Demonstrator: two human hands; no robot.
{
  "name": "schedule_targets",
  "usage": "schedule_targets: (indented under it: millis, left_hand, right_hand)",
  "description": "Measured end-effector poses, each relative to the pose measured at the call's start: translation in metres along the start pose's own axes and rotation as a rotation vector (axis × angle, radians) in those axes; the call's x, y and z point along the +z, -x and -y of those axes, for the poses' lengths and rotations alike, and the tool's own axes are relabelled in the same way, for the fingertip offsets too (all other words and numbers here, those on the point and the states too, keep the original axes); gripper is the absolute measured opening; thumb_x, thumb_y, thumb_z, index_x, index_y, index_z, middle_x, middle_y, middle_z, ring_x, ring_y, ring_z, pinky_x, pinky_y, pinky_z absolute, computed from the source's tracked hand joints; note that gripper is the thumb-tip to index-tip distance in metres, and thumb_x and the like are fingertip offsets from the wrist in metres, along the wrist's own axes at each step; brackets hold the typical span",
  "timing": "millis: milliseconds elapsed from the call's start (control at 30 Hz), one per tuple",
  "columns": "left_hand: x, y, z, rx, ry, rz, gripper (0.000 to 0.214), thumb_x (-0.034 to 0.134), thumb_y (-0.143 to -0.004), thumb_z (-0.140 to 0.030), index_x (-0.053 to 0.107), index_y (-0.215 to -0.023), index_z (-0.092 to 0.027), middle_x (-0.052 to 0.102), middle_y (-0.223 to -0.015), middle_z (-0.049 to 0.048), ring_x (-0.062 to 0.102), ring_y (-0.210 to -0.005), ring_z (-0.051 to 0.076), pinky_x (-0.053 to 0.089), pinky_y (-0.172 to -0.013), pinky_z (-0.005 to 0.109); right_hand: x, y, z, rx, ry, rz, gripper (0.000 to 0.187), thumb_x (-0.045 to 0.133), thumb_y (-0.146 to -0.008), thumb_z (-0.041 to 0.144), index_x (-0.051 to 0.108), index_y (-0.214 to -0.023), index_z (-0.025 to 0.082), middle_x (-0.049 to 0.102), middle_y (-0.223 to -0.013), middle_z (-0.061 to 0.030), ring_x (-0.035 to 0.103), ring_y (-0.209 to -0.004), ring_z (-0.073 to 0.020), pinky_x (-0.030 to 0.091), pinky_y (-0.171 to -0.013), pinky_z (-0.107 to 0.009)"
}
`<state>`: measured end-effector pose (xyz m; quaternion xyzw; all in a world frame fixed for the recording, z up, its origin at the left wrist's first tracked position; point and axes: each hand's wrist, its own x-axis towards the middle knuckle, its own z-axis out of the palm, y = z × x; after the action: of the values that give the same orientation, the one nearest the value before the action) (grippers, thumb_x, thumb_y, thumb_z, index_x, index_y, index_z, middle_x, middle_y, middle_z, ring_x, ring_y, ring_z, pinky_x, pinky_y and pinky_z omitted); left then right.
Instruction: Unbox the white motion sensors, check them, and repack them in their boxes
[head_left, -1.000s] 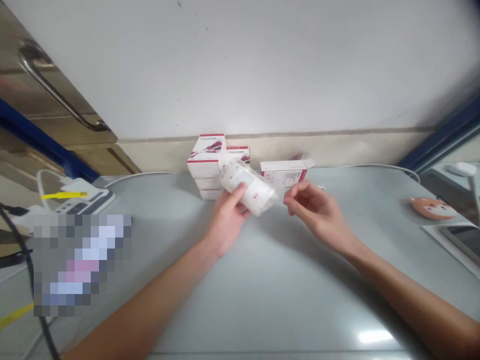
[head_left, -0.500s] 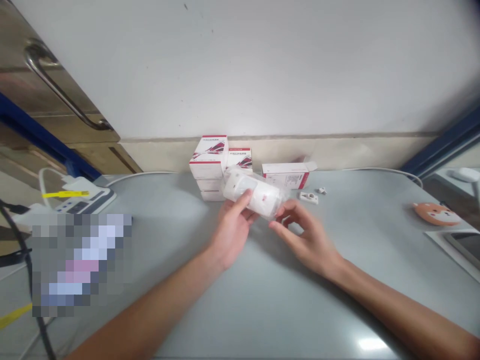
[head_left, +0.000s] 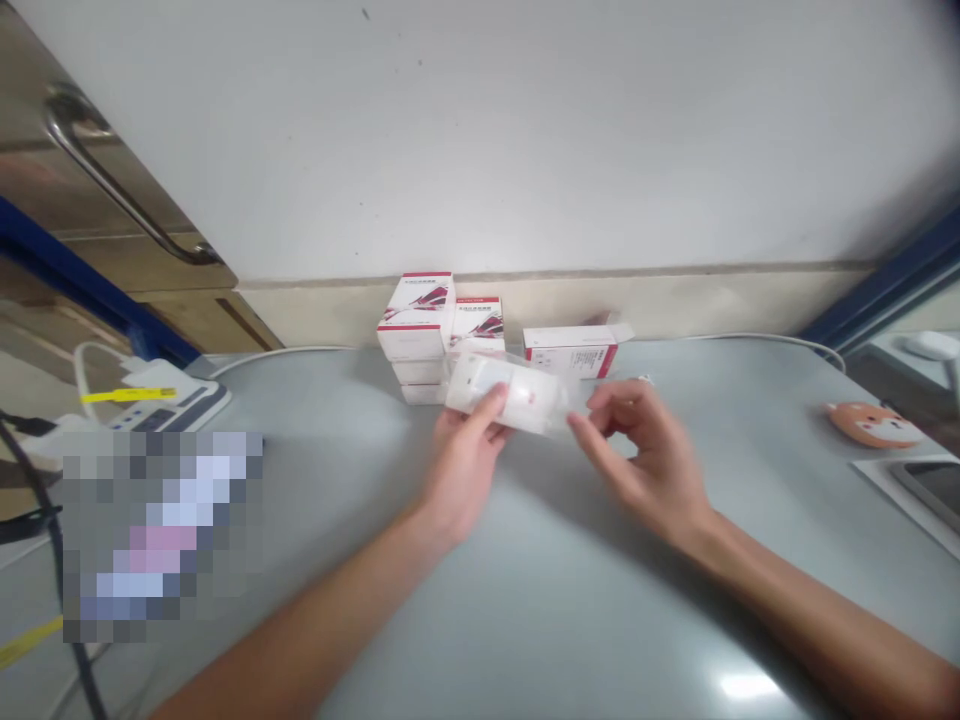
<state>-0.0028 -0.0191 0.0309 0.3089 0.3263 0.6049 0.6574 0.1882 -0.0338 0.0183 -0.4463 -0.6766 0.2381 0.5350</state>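
Note:
My left hand (head_left: 466, 465) is closed around a white motion detector (head_left: 517, 405) in a clear plastic bag, thumb on top and fingers underneath. The detector lies tilted, with a small red mark near its right end. Just right of the bag is my right hand (head_left: 652, 465), fingers curled and thumb apart from them, with nothing plainly held between. Behind the detector stand stacked white boxes with red edging (head_left: 415, 340). A single white and red box (head_left: 571, 352) lies on its side with its end flap out. My right hand mostly covers small white parts on the table.
At the left lie a power strip (head_left: 187, 400) with cables and a blurred-out patch (head_left: 165, 530). An orange animal-face item (head_left: 874, 425) and a dark device on a white sheet (head_left: 930, 490) are at the right. A white wall (head_left: 525, 150) rises behind the grey table (head_left: 540, 620).
My right hand has moved right, away from the bag's end, and now covers most of the small white parts. My left hand keeps its hold, with the detector turned slightly flatter.

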Motion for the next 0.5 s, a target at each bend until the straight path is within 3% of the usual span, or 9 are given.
schedule_targets:
  millis: [100,167,233,300,400,500]
  left_hand:
    - [-0.002,-0.003,-0.002,0.037,-0.035,-0.059,0.049,0.081,-0.091,-0.032,0.067,-0.137,-0.025,0.069,-0.143,0.0084,0.062,-0.138,0.028,0.049,-0.115,0.042]
    - [-0.003,-0.002,-0.002,0.058,-0.105,-0.055,0.049,0.083,-0.089,-0.035,0.069,-0.135,-0.024,0.071,-0.139,0.0091,0.065,-0.133,0.029,0.051,-0.112,0.042]
    - [-0.002,0.0,0.0,0.073,-0.156,-0.018,0.051,0.084,-0.088,-0.036,0.068,-0.135,-0.023,0.074,-0.134,0.0098,0.067,-0.129,0.03,0.052,-0.109,0.042]
    - [-0.001,0.002,0.002,0.072,-0.182,0.026,0.052,0.084,-0.087,-0.036,0.068,-0.135,-0.022,0.075,-0.13,0.0101,0.068,-0.126,0.03,0.054,-0.106,0.041]
    - [0.0,0.003,0.005,0.051,-0.199,0.041,0.049,0.085,-0.086,-0.035,0.069,-0.13,-0.021,0.076,-0.124,0.0096,0.07,-0.121,0.029,0.055,-0.102,0.038]
    - [-0.001,0.001,0.006,0.015,-0.138,0.03,0.051,0.083,-0.088,-0.033,0.065,-0.133,-0.021,0.074,-0.126,0.01,0.07,-0.121,0.029,0.057,-0.102,0.041]
  right_hand:
    - [-0.01,-0.012,-0.003,0.107,-0.043,-0.09,0.014,0.064,-0.103,0.037,0.055,-0.101,0.027,0.046,-0.063,0.0074,0.043,-0.054,-0.012,0.04,-0.055,-0.028]
    - [-0.013,-0.018,-0.003,0.154,-0.118,-0.091,0.024,0.068,-0.1,0.045,0.055,-0.111,0.028,0.055,-0.077,0.0036,0.054,-0.064,-0.0142,0.045,-0.059,-0.03]
    - [-0.011,-0.019,-0.001,0.249,-0.214,0.017,0.047,0.073,-0.095,0.054,0.052,-0.13,0.031,0.061,-0.098,-0.0016,0.064,-0.078,-0.0179,0.052,-0.066,-0.032]
    - [-0.005,-0.017,0.001,0.409,-0.311,0.184,0.061,0.072,-0.093,0.06,0.048,-0.141,0.031,0.065,-0.107,-0.0046,0.067,-0.079,-0.0191,0.056,-0.069,-0.035]
    - [0.004,-0.011,0.003,0.564,-0.44,0.311,0.048,0.068,-0.096,0.062,0.064,-0.122,0.022,0.068,-0.091,-0.0048,0.064,-0.071,-0.0172,0.055,-0.069,-0.035]
    - [0.007,-0.009,0.001,0.624,-0.561,0.232,0.037,0.076,-0.093,0.054,0.073,-0.104,0.019,0.07,-0.096,-0.0064,0.063,-0.077,-0.0159,0.055,-0.071,-0.031]
